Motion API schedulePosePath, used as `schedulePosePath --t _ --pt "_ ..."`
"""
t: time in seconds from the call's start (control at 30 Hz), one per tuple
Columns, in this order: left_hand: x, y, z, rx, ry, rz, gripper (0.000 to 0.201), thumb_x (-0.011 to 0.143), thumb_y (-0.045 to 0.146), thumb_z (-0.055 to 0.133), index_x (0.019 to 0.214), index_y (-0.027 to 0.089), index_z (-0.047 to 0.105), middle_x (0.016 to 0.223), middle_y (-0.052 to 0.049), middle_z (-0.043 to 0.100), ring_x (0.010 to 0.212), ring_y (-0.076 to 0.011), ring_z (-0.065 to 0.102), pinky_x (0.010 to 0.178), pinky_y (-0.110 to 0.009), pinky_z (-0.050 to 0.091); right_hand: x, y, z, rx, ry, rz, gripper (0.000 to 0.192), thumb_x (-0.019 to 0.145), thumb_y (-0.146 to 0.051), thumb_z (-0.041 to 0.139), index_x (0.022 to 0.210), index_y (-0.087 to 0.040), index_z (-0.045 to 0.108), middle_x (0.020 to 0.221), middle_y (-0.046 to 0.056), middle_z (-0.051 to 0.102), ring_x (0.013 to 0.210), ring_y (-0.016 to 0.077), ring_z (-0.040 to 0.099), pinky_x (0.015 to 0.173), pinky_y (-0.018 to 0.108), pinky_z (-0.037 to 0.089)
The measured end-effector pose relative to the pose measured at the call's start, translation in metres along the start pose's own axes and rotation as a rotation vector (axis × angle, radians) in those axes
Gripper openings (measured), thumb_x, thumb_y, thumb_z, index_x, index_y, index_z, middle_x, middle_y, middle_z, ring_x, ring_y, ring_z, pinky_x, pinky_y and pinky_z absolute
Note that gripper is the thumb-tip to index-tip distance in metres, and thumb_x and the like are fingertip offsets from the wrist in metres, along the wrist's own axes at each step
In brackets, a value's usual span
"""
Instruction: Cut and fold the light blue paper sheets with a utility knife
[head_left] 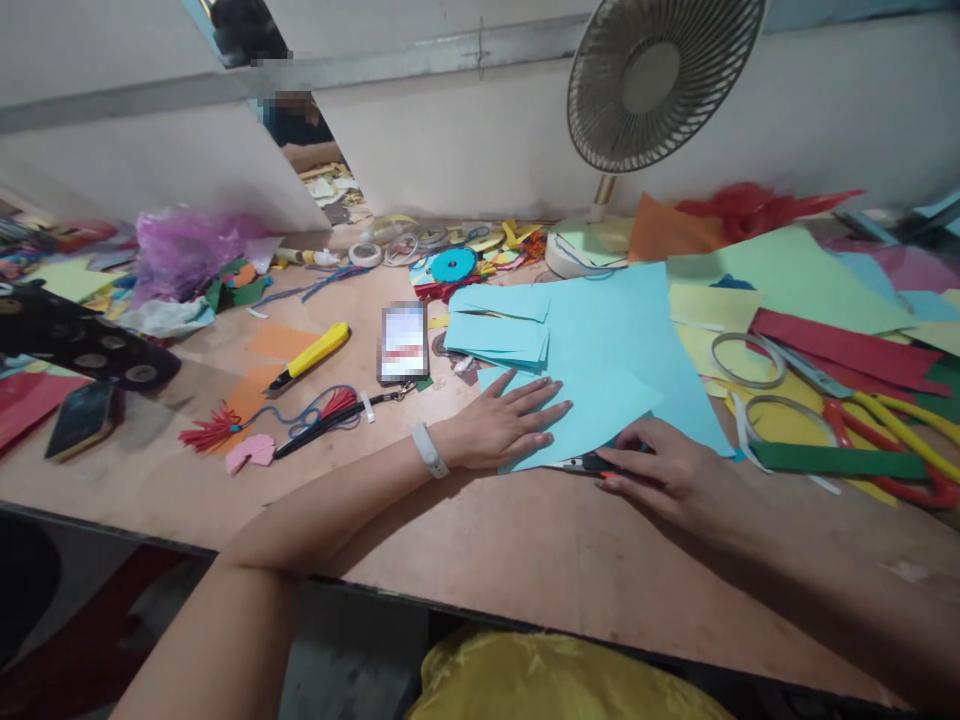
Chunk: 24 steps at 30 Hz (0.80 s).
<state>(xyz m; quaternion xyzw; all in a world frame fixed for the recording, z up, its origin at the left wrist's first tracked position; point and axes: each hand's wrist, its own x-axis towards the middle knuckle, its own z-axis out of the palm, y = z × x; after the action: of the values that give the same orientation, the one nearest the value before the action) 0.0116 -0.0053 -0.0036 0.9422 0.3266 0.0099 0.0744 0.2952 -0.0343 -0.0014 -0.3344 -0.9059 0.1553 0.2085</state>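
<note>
My left hand (517,420) lies flat with its fingers spread, pressing down a light blue sheet of paper (607,405) that looks folded over. At the near edge of that sheet, my right hand (656,465) is closed around a utility knife (581,463). Its silvery tip points left along the paper's edge, and the rest of its dark body is largely covered by the fingers. Just beyond my left hand sits a stack of cut light blue strips (495,335), partly on a larger blue sheet (630,310).
To the left lie a yellow cutter (311,355), a phone (403,342) and red-and-blue cord tassels (214,430). On the right are scissors (862,395), tape rings (748,360), a green strip (840,460) and coloured paper (795,275). A fan (652,80) stands behind.
</note>
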Motion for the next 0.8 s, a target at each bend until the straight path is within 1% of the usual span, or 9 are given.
schedulePosePath --t 0.13,0.23,0.4,0.57,0.67,0.8 --pt "0.0 0.001 0.0 0.015 -0.001 -0.003 0.058 0.107 0.048 0.012 0.158 0.022 0.021 0.165 -0.006 0.015 0.153 -0.0206 0.012 0.122 -0.046 0.001 0.0 -0.003 0.002 0.017 0.004 0.005 0.029 0.097 -0.035 0.051 0.11 -0.024 0.075 0.094 0.01 0.067 0.082 0.0222 0.065 0.068 0.034 0.053" --pt "0.0 0.001 0.0 0.025 -0.011 0.0 0.058 0.108 0.048 0.012 0.158 0.02 0.022 0.165 -0.008 0.015 0.153 -0.0216 0.012 0.122 -0.047 0.001 -0.001 -0.004 0.004 0.016 0.023 0.018 0.029 0.097 -0.035 0.051 0.111 -0.024 0.074 0.094 0.01 0.067 0.082 0.0228 0.065 0.067 0.034 0.053" --pt "0.0 0.0 0.001 0.033 0.0 0.003 0.058 0.108 0.048 0.014 0.158 0.02 0.022 0.165 -0.008 0.015 0.153 -0.0217 0.013 0.122 -0.048 0.002 0.003 -0.009 0.007 0.012 0.007 -0.024 0.03 0.098 -0.033 0.049 0.109 -0.022 0.074 0.093 0.011 0.066 0.083 0.0236 0.063 0.07 0.037 0.052" --pt "0.0 -0.001 0.003 0.018 0.027 0.009 0.056 0.107 0.048 0.017 0.158 0.024 0.021 0.165 -0.006 0.017 0.152 -0.0206 0.015 0.122 -0.047 0.001 0.005 -0.014 0.008 0.037 -0.011 0.026 0.029 0.097 -0.035 0.049 0.111 -0.026 0.073 0.093 0.01 0.066 0.083 0.0228 0.062 0.068 0.036 0.052" --pt "0.0 -0.001 0.003 0.019 0.031 0.009 0.056 0.107 0.048 0.017 0.158 0.024 0.022 0.165 -0.006 0.017 0.153 -0.0204 0.014 0.122 -0.047 0.001 0.007 -0.017 0.012 0.044 -0.007 -0.006 0.028 0.097 -0.034 0.05 0.11 -0.025 0.073 0.094 0.01 0.066 0.085 0.0236 0.061 0.07 0.038 0.052" --pt "0.0 0.0 0.002 0.017 0.023 0.005 0.056 0.107 0.048 0.016 0.158 0.023 0.022 0.165 -0.006 0.016 0.153 -0.0208 0.013 0.122 -0.046 0.001 0.009 -0.02 0.015 0.029 -0.036 -0.037 0.028 0.098 -0.03 0.05 0.112 -0.023 0.072 0.095 0.011 0.065 0.086 0.0234 0.06 0.071 0.037 0.051"
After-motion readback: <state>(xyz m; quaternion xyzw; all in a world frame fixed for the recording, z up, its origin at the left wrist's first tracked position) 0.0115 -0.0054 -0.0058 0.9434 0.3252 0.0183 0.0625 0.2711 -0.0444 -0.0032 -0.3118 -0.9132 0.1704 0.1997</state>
